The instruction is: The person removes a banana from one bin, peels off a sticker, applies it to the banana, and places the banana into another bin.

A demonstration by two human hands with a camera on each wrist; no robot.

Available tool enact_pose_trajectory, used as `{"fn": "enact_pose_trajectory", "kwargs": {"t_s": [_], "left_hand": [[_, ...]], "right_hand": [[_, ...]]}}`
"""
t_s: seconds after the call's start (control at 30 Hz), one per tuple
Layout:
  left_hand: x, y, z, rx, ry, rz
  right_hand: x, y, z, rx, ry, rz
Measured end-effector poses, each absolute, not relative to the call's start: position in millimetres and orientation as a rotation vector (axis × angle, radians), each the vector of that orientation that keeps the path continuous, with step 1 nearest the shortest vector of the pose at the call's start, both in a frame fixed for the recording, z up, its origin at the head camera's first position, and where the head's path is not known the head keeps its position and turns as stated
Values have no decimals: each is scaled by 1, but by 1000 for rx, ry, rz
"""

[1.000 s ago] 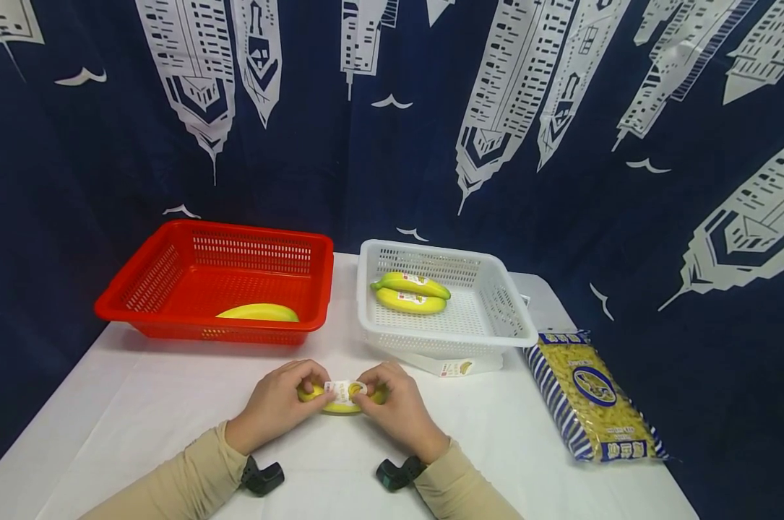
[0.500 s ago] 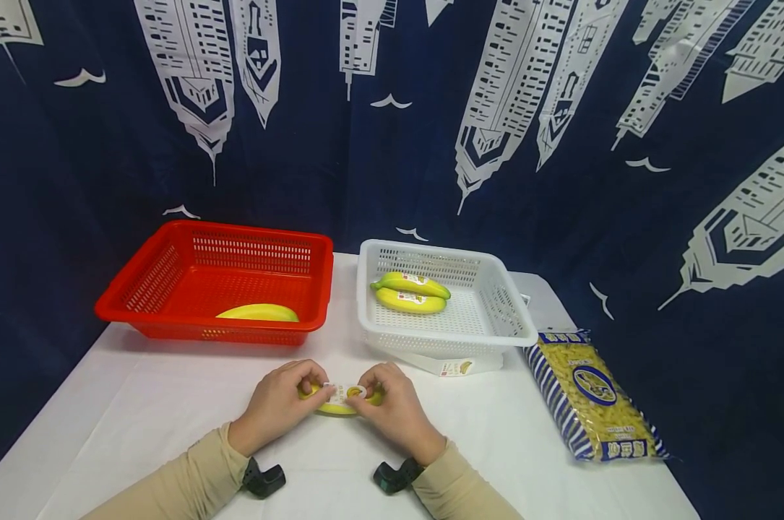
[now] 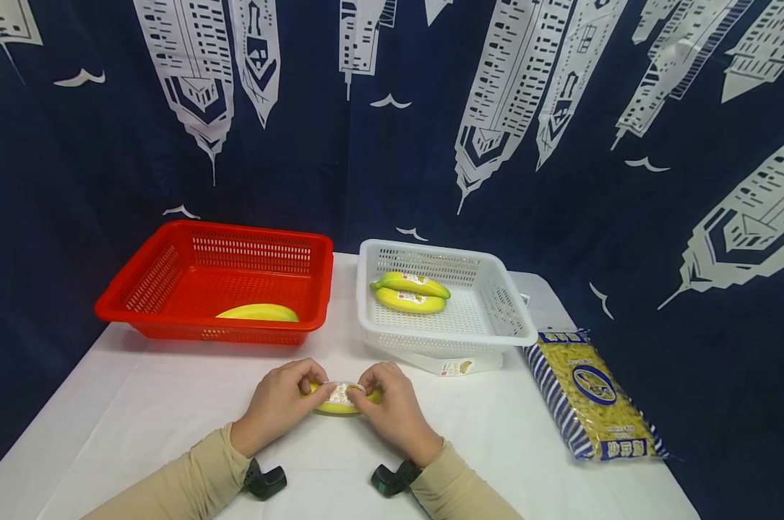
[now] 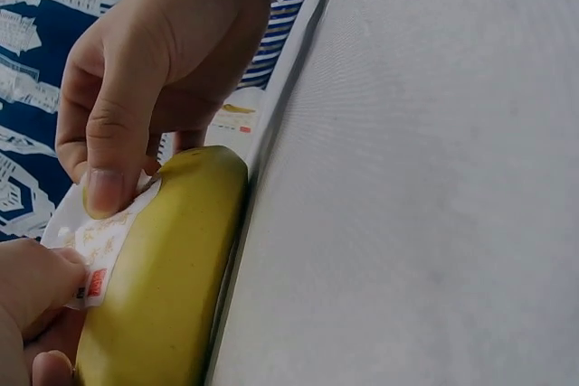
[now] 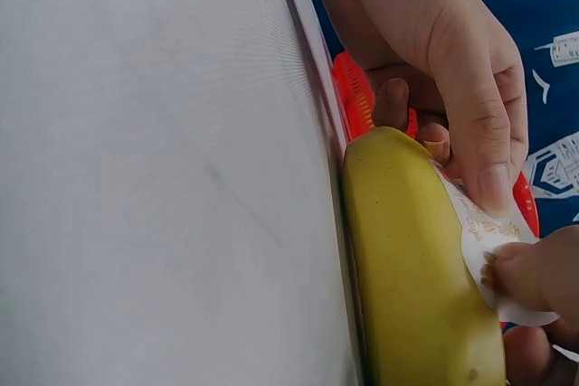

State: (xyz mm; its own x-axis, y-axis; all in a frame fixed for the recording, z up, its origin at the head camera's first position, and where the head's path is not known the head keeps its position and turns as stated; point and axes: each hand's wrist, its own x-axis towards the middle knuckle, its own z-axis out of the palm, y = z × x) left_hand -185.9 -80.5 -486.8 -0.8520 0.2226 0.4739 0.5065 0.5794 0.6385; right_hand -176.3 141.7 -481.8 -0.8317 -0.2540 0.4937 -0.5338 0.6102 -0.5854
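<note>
A yellow banana point(image 3: 338, 408) lies on the white table near its front edge, between both hands. My left hand point(image 3: 306, 386) grips its left end, and the thumb presses on the white label point(image 3: 338, 393). My right hand point(image 3: 371, 388) holds the right end and pinches the label's edge. In the left wrist view the banana point(image 4: 172, 287) fills the lower left, with the label point(image 4: 99, 241) under the right hand's thumb point(image 4: 104, 169). The right wrist view has the banana point(image 5: 416, 277), the label point(image 5: 484, 237) lifted at one end, and the left hand's thumb point(image 5: 488, 160) on it.
A red basket point(image 3: 170, 253) at the back left holds one banana point(image 3: 258, 313). Two labelled bananas point(image 3: 410, 292) lie in the white basket point(image 3: 509, 303) beside it, and a flat white pack point(image 3: 453, 367) pokes out in front. On the right lies a pasta bag point(image 3: 589, 393). A dark curtain hangs behind.
Both hands have drawn slightly closer together over the banana, and the label between the fingers looks more bunched and lifted. The baskets and the bag have not moved.
</note>
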Motion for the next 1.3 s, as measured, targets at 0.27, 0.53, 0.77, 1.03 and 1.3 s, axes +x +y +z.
{"fn": "enact_pose_trajectory", "kwargs": {"t_s": [0.27, 0.53, 0.77, 1.03, 1.3], "left_hand": [[-185, -83, -489, -692, -2403, -1081], [-185, -83, -489, -692, -2412, -1099], [-186, -83, -489, -646, -2477, -1204], [-187, -82, -490, -604, -2522, -1219], [-186, -77, -488, -512, -2568, -1150]], "right_hand": [[-175, 144, -481, 626, -2484, 1141], [-174, 145, -478, 632, -2511, 1166], [-174, 144, -479, 616, -2510, 1150], [-175, 143, -480, 547, -2582, 1165], [-175, 140, -478, 489, -2624, 1174]]}}
